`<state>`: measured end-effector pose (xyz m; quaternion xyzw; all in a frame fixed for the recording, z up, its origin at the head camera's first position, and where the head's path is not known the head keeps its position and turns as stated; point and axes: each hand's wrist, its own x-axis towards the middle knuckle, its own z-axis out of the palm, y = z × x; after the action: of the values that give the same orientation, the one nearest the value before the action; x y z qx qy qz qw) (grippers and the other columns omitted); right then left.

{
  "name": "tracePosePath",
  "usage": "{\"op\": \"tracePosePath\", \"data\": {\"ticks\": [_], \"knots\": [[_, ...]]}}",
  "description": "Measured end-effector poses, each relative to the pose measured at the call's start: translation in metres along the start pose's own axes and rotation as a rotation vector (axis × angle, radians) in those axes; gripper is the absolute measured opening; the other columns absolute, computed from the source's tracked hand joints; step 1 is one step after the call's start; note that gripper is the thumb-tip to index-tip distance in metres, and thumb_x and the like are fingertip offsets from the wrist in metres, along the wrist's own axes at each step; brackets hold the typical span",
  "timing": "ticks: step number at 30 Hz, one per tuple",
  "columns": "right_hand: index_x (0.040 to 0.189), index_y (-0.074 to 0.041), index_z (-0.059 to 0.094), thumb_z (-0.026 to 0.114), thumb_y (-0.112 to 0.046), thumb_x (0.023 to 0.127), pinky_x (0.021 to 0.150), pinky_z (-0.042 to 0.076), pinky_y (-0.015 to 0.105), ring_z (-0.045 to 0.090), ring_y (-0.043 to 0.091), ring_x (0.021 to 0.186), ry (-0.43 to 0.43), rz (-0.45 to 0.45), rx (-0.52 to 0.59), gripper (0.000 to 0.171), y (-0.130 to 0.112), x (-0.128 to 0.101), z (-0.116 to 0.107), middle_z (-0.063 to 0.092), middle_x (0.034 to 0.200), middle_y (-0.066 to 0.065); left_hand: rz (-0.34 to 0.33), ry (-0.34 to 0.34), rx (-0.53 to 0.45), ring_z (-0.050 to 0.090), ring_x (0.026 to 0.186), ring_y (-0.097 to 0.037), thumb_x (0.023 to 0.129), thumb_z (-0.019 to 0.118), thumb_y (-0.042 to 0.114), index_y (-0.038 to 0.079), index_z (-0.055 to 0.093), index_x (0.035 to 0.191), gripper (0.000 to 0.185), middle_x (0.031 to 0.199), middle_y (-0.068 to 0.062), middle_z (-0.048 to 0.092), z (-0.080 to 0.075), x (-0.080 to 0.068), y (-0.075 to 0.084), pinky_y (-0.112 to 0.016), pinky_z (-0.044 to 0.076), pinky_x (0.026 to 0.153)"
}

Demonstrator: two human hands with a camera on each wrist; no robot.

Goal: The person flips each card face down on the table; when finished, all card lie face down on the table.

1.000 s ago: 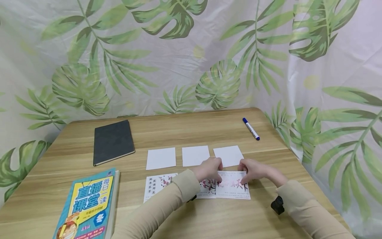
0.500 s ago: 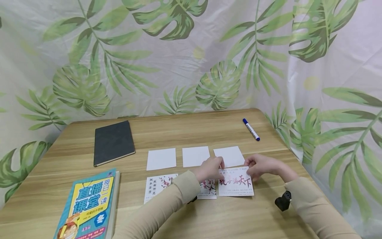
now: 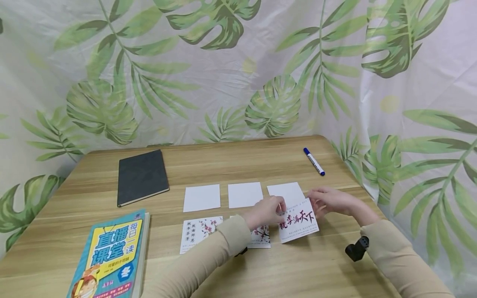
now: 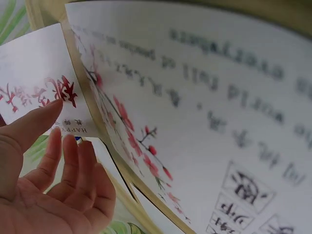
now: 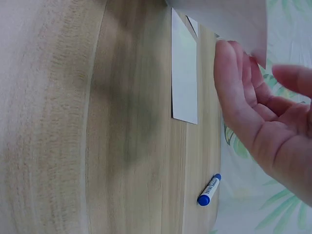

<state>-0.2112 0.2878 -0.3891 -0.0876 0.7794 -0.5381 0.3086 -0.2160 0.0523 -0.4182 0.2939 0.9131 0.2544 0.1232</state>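
My left hand [image 3: 264, 212] pinches the upper left corner of a printed card [image 3: 298, 223] with red Chinese lettering. That card is tilted up off the table, and in the left wrist view the thumb [image 4: 46, 117] lies on its printed face. At its right edge is my right hand [image 3: 335, 201], fingers loosely bent behind the card. The right wrist view shows the right thumb [image 5: 292, 78] apart from the card's corner. A plum-blossom card [image 3: 262, 238] lies beneath my left forearm, partly hidden. Left of it is another blossom card [image 3: 191, 231] with black lettering, partly covered by the sleeve.
Three blank white cards, left [image 3: 202, 198], middle [image 3: 244, 194] and right [image 3: 284, 191], lie in a row behind. A blue-capped marker [image 3: 314, 161] is at the back right. A black notebook [image 3: 141, 178] and a thick blue book [image 3: 108, 256] lie on the left.
The red-lettered card has risen from the table and tilted up, shifting slightly right. My right hand has moved right, from the card's top to its right edge, and its thumb has come off.
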Motion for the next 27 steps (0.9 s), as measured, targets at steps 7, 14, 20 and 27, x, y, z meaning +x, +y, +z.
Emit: {"op": "tracePosePath", "data": {"ticks": [7,14,20,27], "knots": [[0.119,0.011,0.044,0.028,-0.015,0.099,0.076,0.055,0.033,0.063,0.013,0.085,0.005,0.002,0.071,0.036,-0.0022,0.0008,0.0011,0.063,0.09,0.003,0.051,-0.01,-0.061,0.054,0.07,-0.007,0.08,0.069,0.01,0.013,0.061,0.087,0.011,0.08,0.002,0.062,0.0045,0.0018,-0.001,-0.017,0.044,0.063],[0.12,0.011,0.043,0.037,-0.009,0.098,0.082,0.054,0.034,0.062,0.015,0.094,-0.018,-0.045,0.015,0.03,-0.0007,0.0013,-0.0026,0.062,0.104,0.007,0.062,-0.032,-0.177,0.053,0.067,-0.004,0.085,0.066,0.013,0.011,0.069,0.093,0.008,0.079,0.003,0.065,0.0025,0.0045,-0.0001,-0.016,0.044,0.061],[0.125,0.012,0.042,0.048,-0.013,0.097,0.085,0.053,0.039,0.063,0.019,0.098,-0.046,-0.066,-0.019,0.038,0.002,0.0038,-0.0013,0.062,0.113,0.017,0.066,-0.029,-0.316,0.058,0.066,-0.013,0.091,0.061,0.016,0.006,0.072,0.098,0.017,0.086,-0.007,0.068,-0.0014,0.0031,0.0026,-0.016,0.044,0.056],[0.127,0.011,0.041,0.052,-0.014,0.095,0.086,0.053,0.038,0.063,0.019,0.1,-0.116,-0.106,-0.005,0.042,0.0042,0.0096,0.0045,0.062,0.114,0.014,0.041,-0.016,-0.37,0.06,0.068,-0.018,0.095,0.054,0.029,0.005,0.072,0.097,0.029,0.091,-0.013,0.069,-0.0018,0.0031,0.0034,-0.019,0.045,0.057]]}}
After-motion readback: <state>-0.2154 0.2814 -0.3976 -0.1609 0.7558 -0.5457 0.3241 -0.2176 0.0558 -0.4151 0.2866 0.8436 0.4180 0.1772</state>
